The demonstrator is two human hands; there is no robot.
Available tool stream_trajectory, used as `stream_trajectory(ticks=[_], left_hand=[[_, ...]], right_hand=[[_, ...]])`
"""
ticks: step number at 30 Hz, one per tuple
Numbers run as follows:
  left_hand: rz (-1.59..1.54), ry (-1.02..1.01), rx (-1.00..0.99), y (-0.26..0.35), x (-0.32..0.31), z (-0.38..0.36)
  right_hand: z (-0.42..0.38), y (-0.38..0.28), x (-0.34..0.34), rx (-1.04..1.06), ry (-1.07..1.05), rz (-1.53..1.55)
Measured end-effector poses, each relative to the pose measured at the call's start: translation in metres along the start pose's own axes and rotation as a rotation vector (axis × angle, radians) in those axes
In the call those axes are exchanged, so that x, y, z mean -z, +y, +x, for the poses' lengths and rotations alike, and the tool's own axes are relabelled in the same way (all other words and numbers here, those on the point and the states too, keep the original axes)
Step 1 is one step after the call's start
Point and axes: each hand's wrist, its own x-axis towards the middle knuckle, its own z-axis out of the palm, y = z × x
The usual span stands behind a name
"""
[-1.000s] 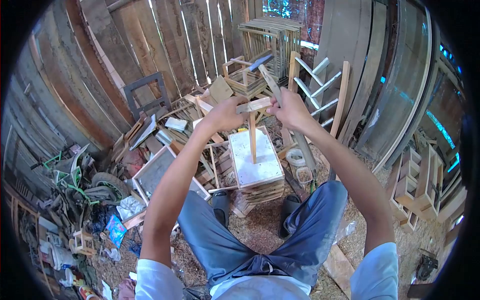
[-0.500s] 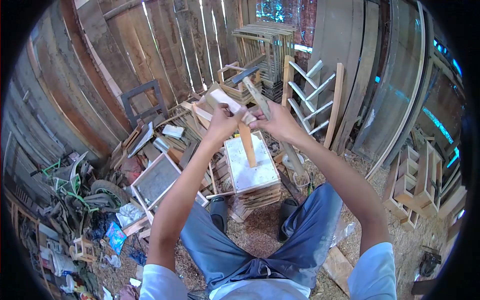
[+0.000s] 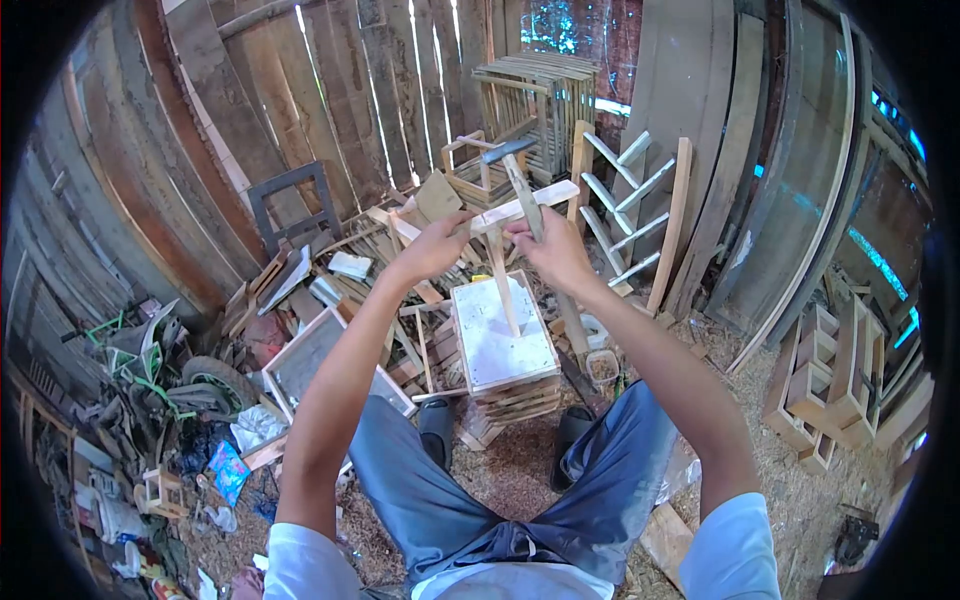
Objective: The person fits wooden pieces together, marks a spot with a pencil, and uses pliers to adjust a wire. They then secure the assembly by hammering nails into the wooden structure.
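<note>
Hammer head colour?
Hammer head is blue-grey; it shows best in the head view, now.

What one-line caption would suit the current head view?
Above a white-topped stack, the left hand touches a wooden crosspiece atop an upright strip while the right hand grips a hammer.

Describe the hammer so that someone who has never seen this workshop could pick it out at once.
Find the plank wall at the back, then the stack of wooden frames before it. Just below that stack in the view, the person's right hand holds the hammer. The bluish head across its wooden handle sets it apart from the plain wood pieces around it.
</note>
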Motion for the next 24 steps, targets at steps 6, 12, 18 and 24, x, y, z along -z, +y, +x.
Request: stream_trajectory(ticks=[6, 12, 18, 24], left_hand=[[-0.018, 0.032, -0.11, -0.007, -0.016, 0.003], [0.129, 0.15, -0.412, -0.012, -0.029, 0.014], [0.041, 0.154, -0.317, -0.012, -0.03, 0.024], [0.019, 0.116, -0.304, -0.007, -0.027, 0.03]], right_hand=[[0.012, -0.002, 0.018, 0.21, 0.071, -0.295], [0.021, 0.001, 0.029, 0.169, -0.096, -0.457], [0.028, 0.011, 0.03, 0.177, -0.169, -0.395], [0.039, 0.014, 0.033, 0.135, -0.187, -0.336]])
